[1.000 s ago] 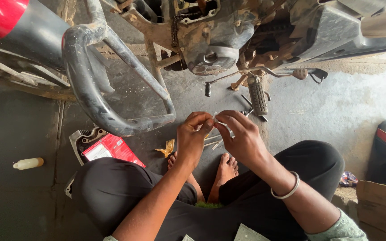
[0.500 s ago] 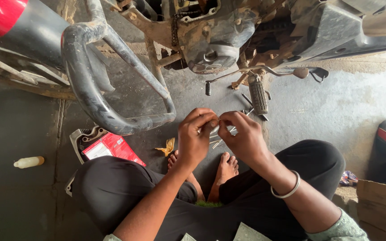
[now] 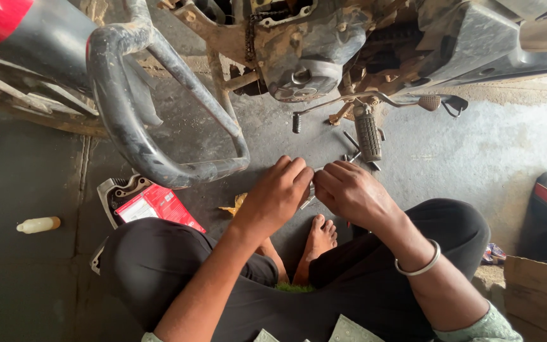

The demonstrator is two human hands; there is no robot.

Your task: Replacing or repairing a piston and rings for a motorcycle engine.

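Observation:
I sit on a concrete floor under a motorcycle. My left hand (image 3: 276,193) and my right hand (image 3: 352,190) meet over my bare feet (image 3: 318,244). Both pinch a small metal part (image 3: 310,193) between their fingertips; most of it is hidden by the fingers. A silver bangle (image 3: 420,266) circles my right wrist. Just beyond my hands lie loose bolts (image 3: 351,149) next to the ribbed footpeg (image 3: 368,134).
The motorcycle's engine casing (image 3: 302,60) and gear lever (image 3: 349,101) hang overhead. A curved crash guard (image 3: 153,158) loops at left. A red packet (image 3: 159,206) lies on a metal cover, a small pale bottle (image 3: 38,224) far left, a cardboard box (image 3: 539,291) at right.
Both hands have lowered slightly toward me and closed tighter around the small part. The view has shifted a little.

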